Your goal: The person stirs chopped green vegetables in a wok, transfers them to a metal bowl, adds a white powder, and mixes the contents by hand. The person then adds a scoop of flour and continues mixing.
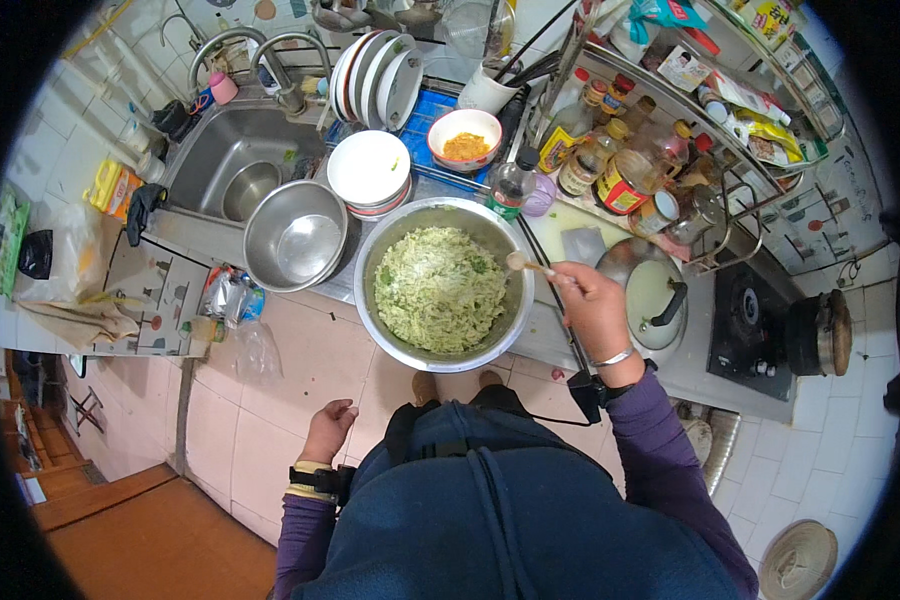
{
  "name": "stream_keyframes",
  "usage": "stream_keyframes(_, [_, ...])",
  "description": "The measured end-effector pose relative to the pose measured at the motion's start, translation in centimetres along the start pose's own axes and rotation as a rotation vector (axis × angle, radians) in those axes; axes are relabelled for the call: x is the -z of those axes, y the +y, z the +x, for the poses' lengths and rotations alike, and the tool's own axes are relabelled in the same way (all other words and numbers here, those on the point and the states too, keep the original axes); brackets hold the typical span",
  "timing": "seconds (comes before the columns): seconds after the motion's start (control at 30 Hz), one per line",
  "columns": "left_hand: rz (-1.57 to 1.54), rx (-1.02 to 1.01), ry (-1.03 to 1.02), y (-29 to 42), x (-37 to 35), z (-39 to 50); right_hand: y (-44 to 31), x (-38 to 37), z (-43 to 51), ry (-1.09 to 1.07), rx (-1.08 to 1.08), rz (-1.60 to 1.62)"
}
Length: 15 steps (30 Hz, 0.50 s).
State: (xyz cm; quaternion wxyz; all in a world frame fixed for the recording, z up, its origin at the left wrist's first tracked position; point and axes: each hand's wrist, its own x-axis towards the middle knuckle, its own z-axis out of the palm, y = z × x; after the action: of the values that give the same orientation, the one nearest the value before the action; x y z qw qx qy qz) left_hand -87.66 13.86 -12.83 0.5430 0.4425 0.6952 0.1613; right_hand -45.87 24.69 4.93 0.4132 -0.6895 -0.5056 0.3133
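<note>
A large stainless steel basin [365,330] stands in front of me, heaped with shredded pale green vegetable [439,300]. White powder lies on top of the heap, and darker green bits show at its right. My right hand [591,307] grips a small spoon [518,261] by its handle. The spoon's bowl is over the basin's right rim; whether anything is in it I cannot tell. Low at my left side, clear of the counter, hangs my left hand [331,431], fingers loosely bent and nothing visible in it.
Left of the basin are an empty steel bowl [289,244], stacked white bowls [367,169] and a sink [217,150]. Behind it stand a red-rimmed bowl [450,150] with orange-yellow food and a plastic bottle [511,180]. Condiment bottles [585,172], a lidded pan [654,300] and a stove [746,322] are at right.
</note>
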Motion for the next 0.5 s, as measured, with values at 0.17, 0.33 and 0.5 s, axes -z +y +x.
stream_keyframes(0.17, [-0.026, 0.001, 0.030, 1.4, -1.9, -0.6, 0.1, -0.7, 1.8, -0.166, 0.045, 0.099])
stream_keyframes(0.33, [-0.048, 0.018, 0.056, 2.3, -3.7, -1.8, 0.5, -0.5, 4.3, -0.142, -0.091, 0.221])
stream_keyframes(0.5, [0.046, -0.093, 0.117, 2.6, -5.0, -3.1, 2.2, 4.0, 5.4, -0.268, -0.323, 0.569])
